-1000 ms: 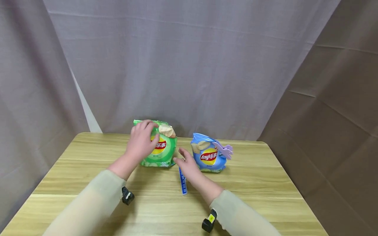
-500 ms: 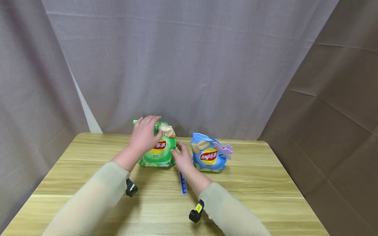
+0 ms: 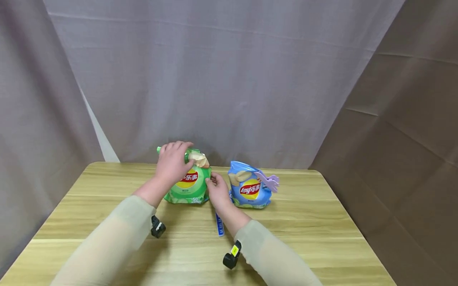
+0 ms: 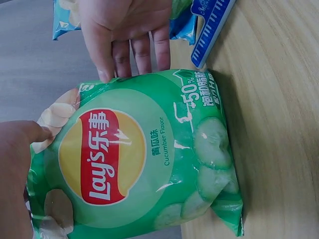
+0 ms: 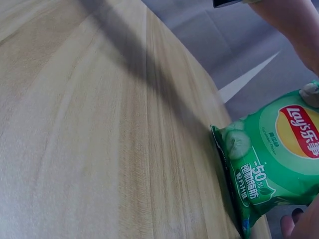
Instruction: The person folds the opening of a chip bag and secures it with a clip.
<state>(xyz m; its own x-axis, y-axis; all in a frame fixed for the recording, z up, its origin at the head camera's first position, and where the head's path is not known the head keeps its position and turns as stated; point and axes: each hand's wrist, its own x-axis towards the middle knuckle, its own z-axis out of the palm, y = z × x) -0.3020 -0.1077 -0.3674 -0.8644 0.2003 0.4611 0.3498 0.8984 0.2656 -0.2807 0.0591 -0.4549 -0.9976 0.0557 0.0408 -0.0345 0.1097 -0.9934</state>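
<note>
A green Lay's chip bag point(image 3: 187, 194) stands upright near the table's back edge in the head view. My left hand point(image 3: 172, 162) grips its upper left part, thumb on the front and fingers over the top. At the bag's right edge my right hand point(image 3: 219, 192) pinches the side, thumb forward and fingers behind. The left wrist view shows the right thumb and fingers point(image 4: 141, 55) right at that edge, and the bag's cucumber-flavour front point(image 4: 159, 107). A flat blue strip point(image 3: 220, 225) with white marks lies under the right wrist, partly hidden by it.
Just right of the right hand stands a blue Lay's bag point(image 3: 247, 178) with a purple hand-shaped clip point(image 3: 270, 182) on its upper right corner. A grey curtain point(image 3: 214, 79) hangs behind the wooden table point(image 3: 304, 238); brown cloth point(image 3: 411, 159) hangs at the right.
My right hand has moved left from beside the blue bag to the green bag's right edge and now pinches it. My left hand has moved slightly up and over the green bag's top.
</note>
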